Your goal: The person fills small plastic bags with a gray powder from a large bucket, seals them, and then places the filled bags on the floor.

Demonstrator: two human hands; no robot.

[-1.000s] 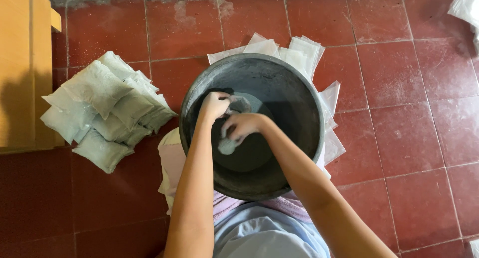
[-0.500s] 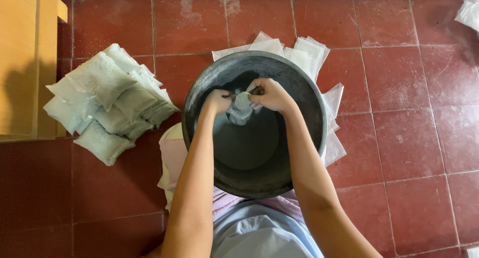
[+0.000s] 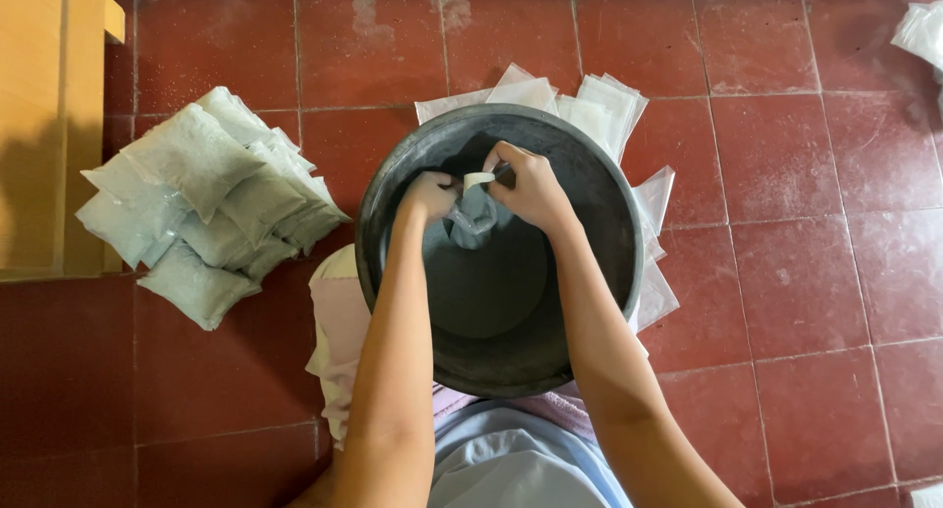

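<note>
A large dark round basin (image 3: 609, 208) sits on the red tile floor in front of me, holding grey powder. Over its far half my left hand (image 3: 429, 196) pinches the mouth of a small clear plastic bag (image 3: 474, 216) partly filled with grey powder. My right hand (image 3: 530, 186) is at the other side of the bag's mouth, gripping a small pale scoop-like thing (image 3: 480, 179) that is mostly hidden by the fingers. Both forearms reach over the basin.
A heap of several filled, sealed powder bags (image 3: 206, 203) lies left of the basin. Flat empty clear bags (image 3: 589, 100) fan out behind and right of it. A wooden piece of furniture (image 3: 49, 125) stands at the far left. A pale cloth (image 3: 334, 331) lies under the basin's left.
Both hands have lifted from low in the basin to its far half, bringing the small bag up. The right hand has moved to the bag's mouth.
</note>
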